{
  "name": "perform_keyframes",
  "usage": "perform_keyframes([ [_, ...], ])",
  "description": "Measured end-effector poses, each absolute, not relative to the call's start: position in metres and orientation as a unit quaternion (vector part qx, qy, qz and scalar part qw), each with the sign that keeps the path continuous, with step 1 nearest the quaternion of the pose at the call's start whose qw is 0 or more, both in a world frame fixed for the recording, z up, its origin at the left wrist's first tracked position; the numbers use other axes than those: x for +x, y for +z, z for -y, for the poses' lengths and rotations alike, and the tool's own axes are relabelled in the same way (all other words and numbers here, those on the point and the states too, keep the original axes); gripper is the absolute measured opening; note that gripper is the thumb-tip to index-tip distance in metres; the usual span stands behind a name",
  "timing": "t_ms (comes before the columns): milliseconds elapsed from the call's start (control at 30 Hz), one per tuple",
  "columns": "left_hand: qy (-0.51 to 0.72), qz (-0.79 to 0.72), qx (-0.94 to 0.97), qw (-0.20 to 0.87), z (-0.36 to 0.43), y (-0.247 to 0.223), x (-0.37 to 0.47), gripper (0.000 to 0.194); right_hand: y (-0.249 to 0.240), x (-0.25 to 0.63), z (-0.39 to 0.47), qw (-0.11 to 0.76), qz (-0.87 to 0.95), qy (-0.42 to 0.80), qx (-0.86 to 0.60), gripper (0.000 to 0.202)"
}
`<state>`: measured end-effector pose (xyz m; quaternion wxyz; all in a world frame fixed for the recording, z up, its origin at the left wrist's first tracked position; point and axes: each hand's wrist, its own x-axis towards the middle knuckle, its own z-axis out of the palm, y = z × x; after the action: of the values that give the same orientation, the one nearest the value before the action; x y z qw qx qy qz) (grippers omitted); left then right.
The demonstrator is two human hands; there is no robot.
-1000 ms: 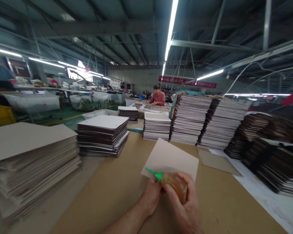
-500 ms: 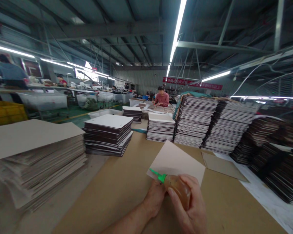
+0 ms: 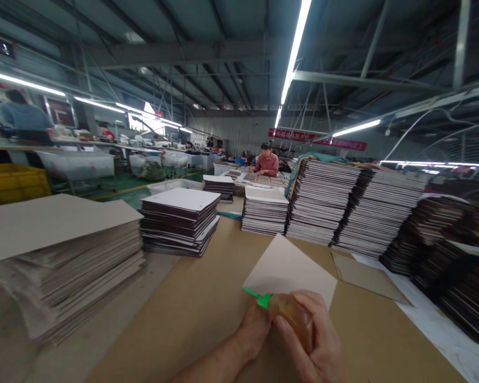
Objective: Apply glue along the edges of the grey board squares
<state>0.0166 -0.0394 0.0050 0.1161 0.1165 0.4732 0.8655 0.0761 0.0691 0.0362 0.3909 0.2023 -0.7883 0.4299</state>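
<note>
My right hand (image 3: 317,335) is wrapped round a brown squeeze bottle (image 3: 289,314) with a green nozzle. The nozzle points left, its tip over the near left corner of a pale sheet (image 3: 291,266). My left hand (image 3: 255,324) is beside the bottle's neck at the sheet's near edge; its fingers are mostly hidden behind the bottle and nozzle, so its grip cannot be made out. Beneath the sheet is a brown board (image 3: 191,303) covering the table.
Stacks of pale sheets (image 3: 83,266) stand left, with dark-edged stacks (image 3: 179,221) beyond. Tall stacks (image 3: 319,199) rise behind the sheet, and a thin board (image 3: 367,274) lies right. A person in red (image 3: 266,162) works farther back.
The bottle's nozzle has shifted slightly down and toward the sheet's near left corner. The whole view has moved slightly, and both hands remain close together.
</note>
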Motion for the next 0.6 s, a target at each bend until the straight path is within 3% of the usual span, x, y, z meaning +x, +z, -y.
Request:
perform_keyframes([
  [100,0.871,-0.456,0.133,0.127,0.039,0.006,0.017,0.028,0.034,0.076,-0.072,0.421,0.783,0.420,0.183,0.030],
  [300,0.862,-0.469,0.159,0.112,0.038,0.007,0.018,0.028,0.036,0.076,-0.075,0.398,0.796,0.407,0.207,0.028],
  [600,0.859,-0.473,0.141,0.133,0.035,-0.005,0.014,0.034,0.065,0.073,-0.077,0.459,0.788,0.380,0.154,0.031],
])
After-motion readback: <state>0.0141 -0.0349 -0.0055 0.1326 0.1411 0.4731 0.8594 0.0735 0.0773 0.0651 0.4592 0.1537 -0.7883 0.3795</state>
